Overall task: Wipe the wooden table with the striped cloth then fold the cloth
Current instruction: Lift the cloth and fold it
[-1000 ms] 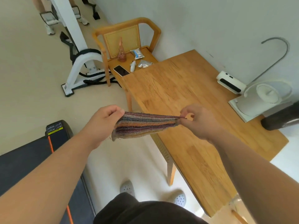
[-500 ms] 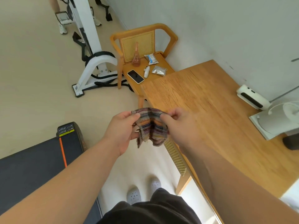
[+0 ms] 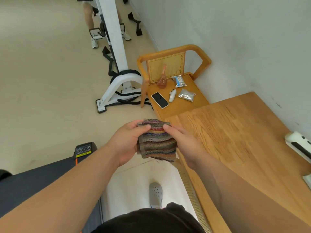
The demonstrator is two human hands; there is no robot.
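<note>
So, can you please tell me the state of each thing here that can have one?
striped cloth: folded into a small stack, held in the air.
left hand: holds the cloth's left side.
right hand: holds the cloth's right side.
phone: screen dark, lying flat on the chair.
figurine: upright on the chair.

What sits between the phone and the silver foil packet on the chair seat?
A small white handheld device lies on the chair seat between the phone and the silver packet. The head view shows it.
</note>
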